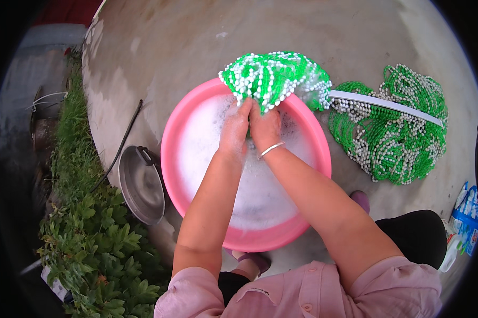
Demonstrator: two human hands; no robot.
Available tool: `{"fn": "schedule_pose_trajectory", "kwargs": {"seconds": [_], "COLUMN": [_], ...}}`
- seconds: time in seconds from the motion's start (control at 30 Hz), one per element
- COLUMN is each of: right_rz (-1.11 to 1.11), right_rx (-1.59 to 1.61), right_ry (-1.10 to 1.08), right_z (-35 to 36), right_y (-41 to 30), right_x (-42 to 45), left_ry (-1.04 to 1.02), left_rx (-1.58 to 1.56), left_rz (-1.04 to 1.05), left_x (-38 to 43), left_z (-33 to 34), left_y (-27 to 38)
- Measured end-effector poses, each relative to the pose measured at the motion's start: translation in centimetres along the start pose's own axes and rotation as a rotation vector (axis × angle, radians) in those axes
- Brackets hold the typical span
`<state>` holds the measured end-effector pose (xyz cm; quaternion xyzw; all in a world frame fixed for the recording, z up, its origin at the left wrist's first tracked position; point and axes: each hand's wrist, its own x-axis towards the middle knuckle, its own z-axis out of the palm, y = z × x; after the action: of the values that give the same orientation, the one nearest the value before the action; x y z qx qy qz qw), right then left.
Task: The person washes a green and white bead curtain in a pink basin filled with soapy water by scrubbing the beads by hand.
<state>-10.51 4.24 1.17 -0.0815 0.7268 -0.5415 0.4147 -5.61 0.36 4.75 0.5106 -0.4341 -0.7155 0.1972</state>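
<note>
A pink plastic basin (171,159) holds white, foamy water. At its far rim lies a bundle of green and white bead strands (275,77), partly over the edge and beyond it. My left hand (237,123) and my right hand (265,123) are side by side, both gripping the near end of this bundle above the foam. Suds cover parts of both hands, and the fingertips are hidden among the beads. A bangle sits on my right wrist. Outside the basin, to the right, a larger heap of green and white bead strands (402,147) rests on the concrete.
A pale flat strip (386,106) runs across the larger bead heap. Left of the basin are a metal pan or lid (143,187) and a dark hose or rod (121,145). Leafy plants (99,246) border the concrete. Blue packaging (467,214) and a white container (450,252) stand at far right.
</note>
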Motion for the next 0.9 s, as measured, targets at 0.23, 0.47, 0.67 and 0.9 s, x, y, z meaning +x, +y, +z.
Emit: {"fn": "schedule_pose_trajectory", "kwargs": {"seconds": [0.23,0.47,0.67,0.9], "right_rz": [0.051,0.253,0.169,0.159], "right_rx": [0.578,1.07,1.056,0.92], "right_ry": [-0.124,-0.553,-0.638,-0.544], "right_z": [-0.7,-1.5,-2.0,-1.7], "right_y": [1.9,2.2,2.4,3.1], "right_x": [2.4,2.8,2.3,2.8], "left_ry": [-0.07,-0.112,-0.13,-0.216], "left_rx": [-0.315,-0.492,-0.498,-0.461], "left_rz": [0.061,0.029,0.073,0.099], "left_x": [0.7,0.7,1.2,0.7], "left_z": [-2.4,-3.2,-4.7,-4.6], "left_y": [-1.8,-1.3,-1.3,-1.9]}}
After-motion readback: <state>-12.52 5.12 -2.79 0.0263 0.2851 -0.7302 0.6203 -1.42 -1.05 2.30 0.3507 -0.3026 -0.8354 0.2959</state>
